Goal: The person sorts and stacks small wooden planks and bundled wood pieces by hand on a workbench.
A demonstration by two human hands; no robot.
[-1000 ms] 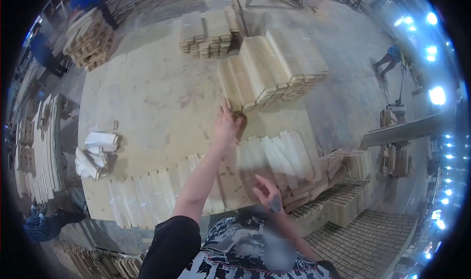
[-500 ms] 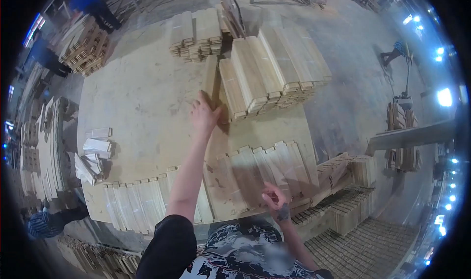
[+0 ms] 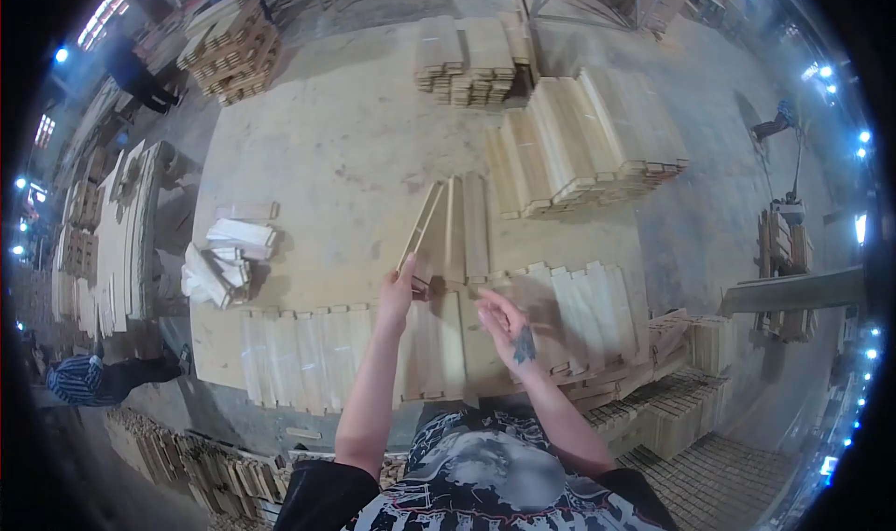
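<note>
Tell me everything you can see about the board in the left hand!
The board is long, narrow and pale, and looks wooden, with darker lengthwise streaks. The left hand grips its near end. Its far end points away, slanting right, towards another board. Whether it touches the table is unclear.

- I see a pale, narrow plank (image 3: 423,220) slanting up-right, near frame centre.
- Just right, a second board (image 3: 455,232) runs (I'd say) nearly upright in frame.
</note>
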